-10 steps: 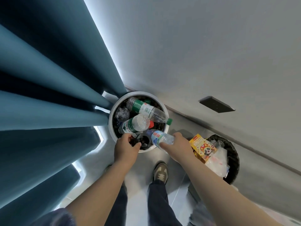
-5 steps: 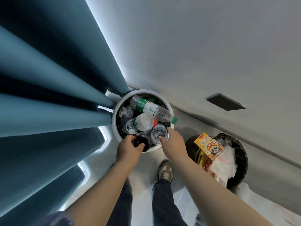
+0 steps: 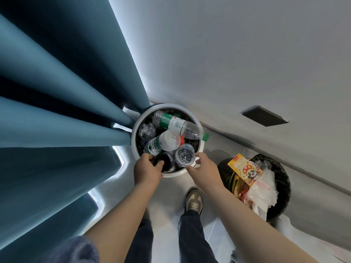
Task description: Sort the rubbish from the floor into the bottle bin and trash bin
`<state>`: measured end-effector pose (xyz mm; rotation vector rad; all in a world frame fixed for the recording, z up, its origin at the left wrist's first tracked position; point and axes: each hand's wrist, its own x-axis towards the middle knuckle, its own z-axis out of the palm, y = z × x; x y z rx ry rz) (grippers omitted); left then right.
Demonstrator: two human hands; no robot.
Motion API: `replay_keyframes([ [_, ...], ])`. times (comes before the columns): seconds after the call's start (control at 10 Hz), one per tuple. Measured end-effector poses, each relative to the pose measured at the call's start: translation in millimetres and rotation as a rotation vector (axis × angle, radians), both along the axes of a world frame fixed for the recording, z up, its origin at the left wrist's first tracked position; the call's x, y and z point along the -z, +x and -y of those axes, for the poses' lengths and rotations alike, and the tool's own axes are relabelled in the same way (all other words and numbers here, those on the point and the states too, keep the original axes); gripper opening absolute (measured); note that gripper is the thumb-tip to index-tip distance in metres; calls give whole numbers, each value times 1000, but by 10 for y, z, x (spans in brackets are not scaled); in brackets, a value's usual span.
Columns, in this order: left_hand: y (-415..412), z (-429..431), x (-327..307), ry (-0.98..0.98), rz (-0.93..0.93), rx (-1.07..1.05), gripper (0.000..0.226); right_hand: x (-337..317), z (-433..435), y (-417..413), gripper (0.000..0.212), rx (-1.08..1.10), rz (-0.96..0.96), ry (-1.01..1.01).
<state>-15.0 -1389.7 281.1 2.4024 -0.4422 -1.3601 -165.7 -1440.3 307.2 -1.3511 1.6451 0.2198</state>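
Looking down past my dark jeans and one brown sneaker [image 3: 193,202], I've got both hands at the near rim of the round white plastic bottle bin [image 3: 190,109]. So my left hand [image 3: 147,171] has its fingers and thumb curled round a dark plastic bottle [image 3: 165,160] just inside the rim. My right hand [image 3: 206,171] is loose, with its fingers spread right beside a clear plastic bottle [image 3: 184,155] standing bottom-up. I can't tell if they actually touch it. The hands are apart, with those two bottles between them. Further in there's a pile of clear green-labelled bottles [image 3: 171,121]. The black mesh trash bin [image 3: 283,179] on my right holds a yellow snack packet [image 3: 245,169] and clear plastic bags [image 3: 264,188]. A teal curtain [image 3: 57,111] hangs beyond on the left.
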Motion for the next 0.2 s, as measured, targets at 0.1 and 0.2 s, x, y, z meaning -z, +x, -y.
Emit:
replay_keyframes([
  [0.1, 57, 55, 35, -3, 25, 2, 27, -7, -56, -44, 45, 8, 4, -12],
  [0.2, 91, 14, 4, 23, 97, 94, 42, -59, -142, -76, 48, 45, 6, -30],
])
